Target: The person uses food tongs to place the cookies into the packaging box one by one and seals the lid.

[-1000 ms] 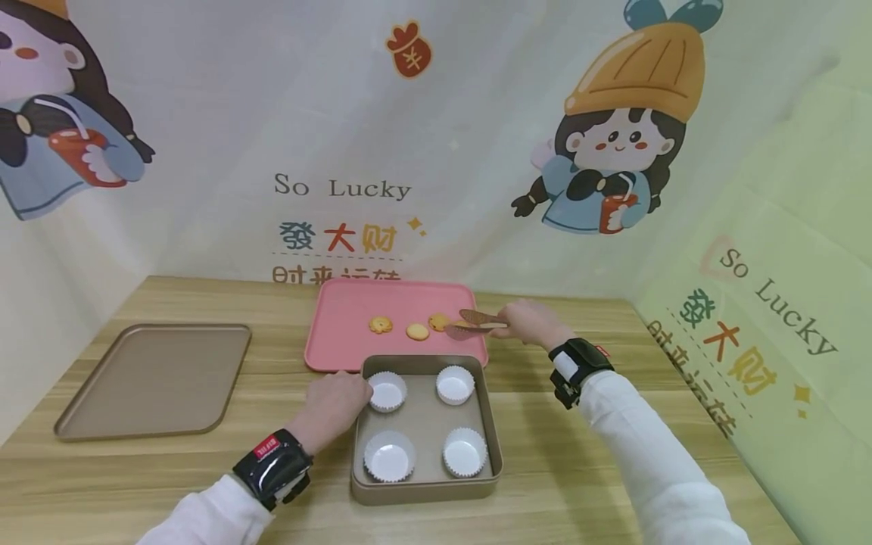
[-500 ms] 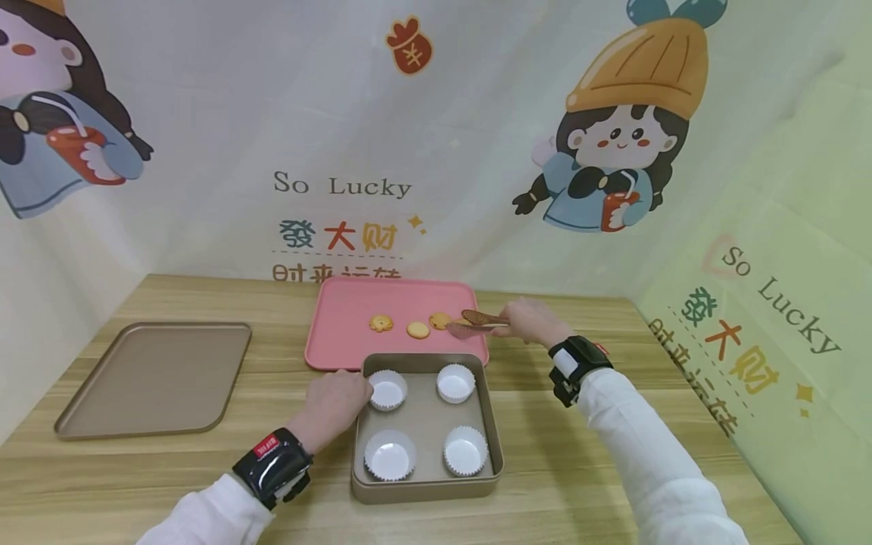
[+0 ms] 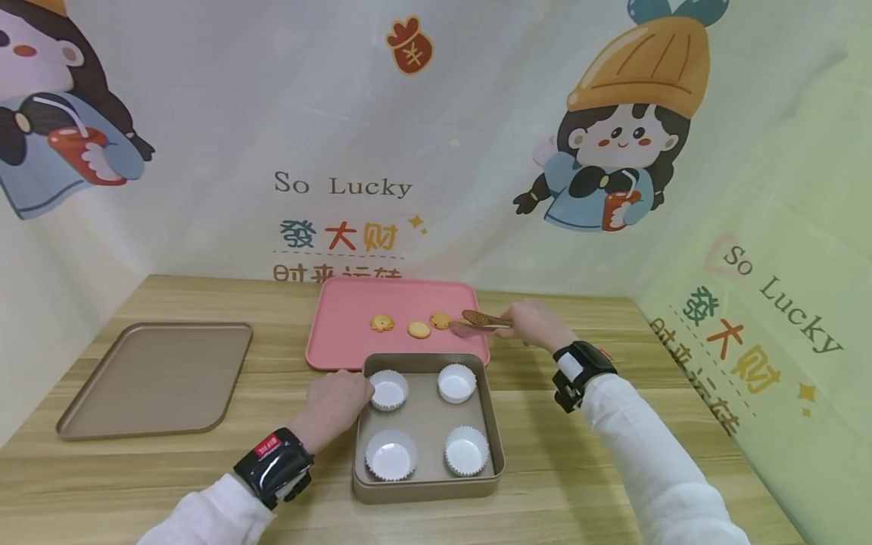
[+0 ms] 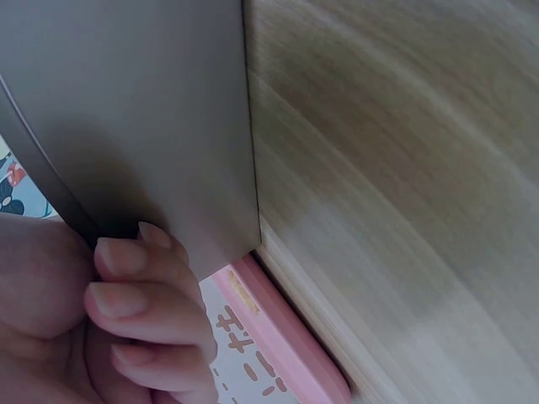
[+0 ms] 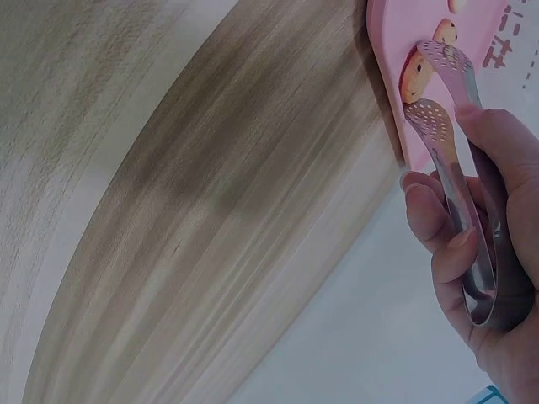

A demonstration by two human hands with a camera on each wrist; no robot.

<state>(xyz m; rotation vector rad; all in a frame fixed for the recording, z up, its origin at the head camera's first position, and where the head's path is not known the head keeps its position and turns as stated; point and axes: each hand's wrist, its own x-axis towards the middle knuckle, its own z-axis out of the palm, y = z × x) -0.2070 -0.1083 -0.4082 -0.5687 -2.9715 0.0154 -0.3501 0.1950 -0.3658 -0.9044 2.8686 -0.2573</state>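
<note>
Fingers of both hands are curled above the bench (image 3: 565, 454). Its far side bears the pink tray (image 3: 341, 318); before that, the left hand (image 3: 335, 401) pinches the baking tin (image 3: 428, 493) by its left wall. The right hand (image 3: 534, 324) grips tongs (image 5: 456, 181) pointing left. Straight beyond these nearer fingers, a speckled biscuit (image 5: 416, 77) sits between the tong tips, its long axis running tip to tip; whether clamped, I cannot tell.

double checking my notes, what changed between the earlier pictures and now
The tongs and the right hand holding them seem to have edged slightly right. No change of hold shows. The left hand stays on the box; cookies left of the tongs, paper cups and pink tray look unmoved.
</note>
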